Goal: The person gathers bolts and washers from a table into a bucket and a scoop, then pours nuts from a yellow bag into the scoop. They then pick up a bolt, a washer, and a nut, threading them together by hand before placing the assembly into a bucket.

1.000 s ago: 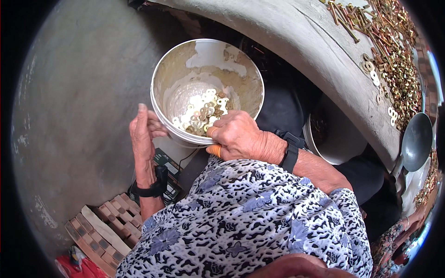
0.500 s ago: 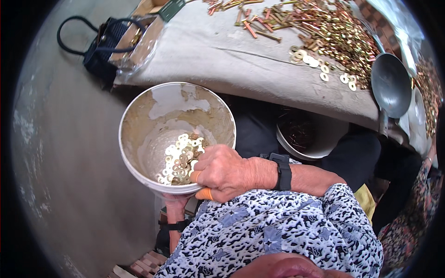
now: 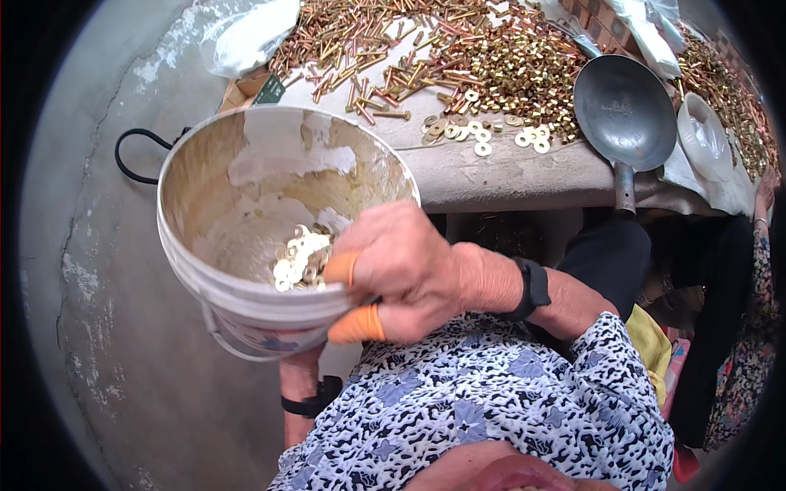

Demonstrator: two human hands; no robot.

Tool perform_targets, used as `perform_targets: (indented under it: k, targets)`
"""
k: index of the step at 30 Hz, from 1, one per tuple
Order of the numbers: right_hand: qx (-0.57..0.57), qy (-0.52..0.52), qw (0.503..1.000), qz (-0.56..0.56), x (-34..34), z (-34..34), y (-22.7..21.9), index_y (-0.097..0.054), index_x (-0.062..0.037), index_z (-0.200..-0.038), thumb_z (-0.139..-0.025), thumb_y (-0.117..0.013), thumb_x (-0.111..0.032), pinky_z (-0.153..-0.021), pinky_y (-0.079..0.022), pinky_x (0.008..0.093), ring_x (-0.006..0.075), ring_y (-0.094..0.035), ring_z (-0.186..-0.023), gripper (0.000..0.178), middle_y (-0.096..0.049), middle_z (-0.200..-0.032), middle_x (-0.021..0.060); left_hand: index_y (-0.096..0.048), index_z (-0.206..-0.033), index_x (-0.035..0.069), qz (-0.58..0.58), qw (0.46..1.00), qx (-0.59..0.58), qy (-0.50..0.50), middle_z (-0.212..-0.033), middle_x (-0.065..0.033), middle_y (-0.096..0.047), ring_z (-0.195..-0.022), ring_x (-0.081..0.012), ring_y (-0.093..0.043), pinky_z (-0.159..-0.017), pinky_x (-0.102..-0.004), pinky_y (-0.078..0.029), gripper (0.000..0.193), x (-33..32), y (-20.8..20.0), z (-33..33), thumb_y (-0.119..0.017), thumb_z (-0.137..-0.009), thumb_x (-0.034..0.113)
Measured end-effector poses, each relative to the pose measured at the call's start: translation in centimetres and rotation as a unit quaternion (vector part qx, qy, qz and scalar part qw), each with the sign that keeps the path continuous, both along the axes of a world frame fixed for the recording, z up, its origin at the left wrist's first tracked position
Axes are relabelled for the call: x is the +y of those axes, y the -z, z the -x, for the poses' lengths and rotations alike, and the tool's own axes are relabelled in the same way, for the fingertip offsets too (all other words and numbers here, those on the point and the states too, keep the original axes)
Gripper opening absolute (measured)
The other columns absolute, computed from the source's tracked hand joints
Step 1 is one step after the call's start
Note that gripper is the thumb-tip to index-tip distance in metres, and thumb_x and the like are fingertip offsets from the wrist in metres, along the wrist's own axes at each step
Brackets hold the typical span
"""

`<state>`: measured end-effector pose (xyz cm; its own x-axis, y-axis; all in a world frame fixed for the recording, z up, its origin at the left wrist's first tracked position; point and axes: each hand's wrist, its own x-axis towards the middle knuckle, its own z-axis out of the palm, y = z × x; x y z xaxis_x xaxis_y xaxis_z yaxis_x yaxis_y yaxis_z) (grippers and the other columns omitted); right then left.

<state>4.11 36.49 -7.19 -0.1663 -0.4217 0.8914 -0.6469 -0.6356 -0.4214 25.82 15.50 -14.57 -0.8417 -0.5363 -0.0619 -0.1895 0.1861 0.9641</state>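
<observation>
A whitish plastic bucket (image 3: 190, 266), stained inside, is tilted in front of me, its mouth turned up toward the view. Inside, a pile of shiny flat washers (image 3: 299, 254) lies toward the near side. My right hand (image 3: 405, 266) is closed over the right side of the rim; two of its fingers wear orange finger covers (image 3: 358, 324). Under the bucket, my left hand (image 3: 301, 372) touches its lower wall, and its fingers are hidden behind the bucket. A wire handle (image 3: 233, 352) hangs down on the outer side.
On the covered table (image 3: 491, 184) lie heaps of bolts (image 3: 360, 49), nuts (image 3: 524, 82) and some loose washers (image 3: 483, 149). A dark metal pan (image 3: 626, 110) rests at the right, beside a white plastic container (image 3: 704, 139). Another person's arm (image 3: 763, 204) shows at the right edge.
The bucket has come up and to the left in the picture, with both hands on it, and looks larger. Its wire handle now shows. The view has shifted too, revealing more of the table.
</observation>
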Motion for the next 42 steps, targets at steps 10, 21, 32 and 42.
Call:
perform_targets:
  k: [10,21,32,42]
  targets:
    - [-0.377,0.019,0.926,0.003,2.2,12.0,-0.9,-0.067,0.0046,-0.086,-0.074,-0.076,-0.021,-0.059,-0.049,0.0219,0.0077,-0.06,-0.066,0.03,-0.066,-0.069,0.0071,-0.037,-0.133,0.007,-0.348,0.932,0.089,0.047,-0.124,-0.0199,-0.049,-0.103,-0.0385,-0.055,-0.078,-0.0516,-0.053,0.083,1.2,-9.3,16.7,-0.066,-0.073,0.055]
    - [-0.496,0.033,0.836,0.231,3.0,18.5,4.2,-0.064,0.004,-0.097,-0.088,-0.061,-0.021,-0.058,-0.05,0.0209,0.0063,-0.058,-0.068,0.027,-0.064,-0.081,0.0037,-0.05,-0.115,0.002,-0.137,0.988,0.062,-0.044,-0.106,-0.0178,-0.054,-0.087,-0.0285,-0.062,-0.07,-0.0405,-0.057,0.079,5.0,-13.0,27.1,-0.058,-0.074,0.069]
    - [-0.582,0.028,0.749,0.316,4.0,21.1,5.3,-0.06,-0.0003,-0.106,-0.09,-0.057,-0.034,-0.079,-0.052,0.0365,0.0199,-0.062,-0.086,0.038,-0.064,-0.096,0.0085,-0.053,-0.11,0.001,0.153,0.979,0.132,-0.013,-0.095,-0.0088,-0.056,-0.096,-0.0214,-0.056,-0.083,-0.0375,-0.048,0.062,10.5,-15.4,32.1,-0.07,-0.076,0.049]
    - [-0.661,-0.113,0.627,0.396,4.3,21.1,3.6,-0.057,-0.0055,-0.115,-0.088,-0.057,-0.033,-0.096,-0.039,0.0435,0.0239,-0.055,-0.104,0.039,-0.061,-0.112,0.0068,-0.057,-0.115,-0.004,0.266,0.938,0.22,-0.009,-0.086,-0.0081,-0.061,-0.079,-0.0103,-0.058,-0.073,-0.0228,-0.046,0.057,12.4,-16.4,34.0,-0.077,-0.075,0.032]
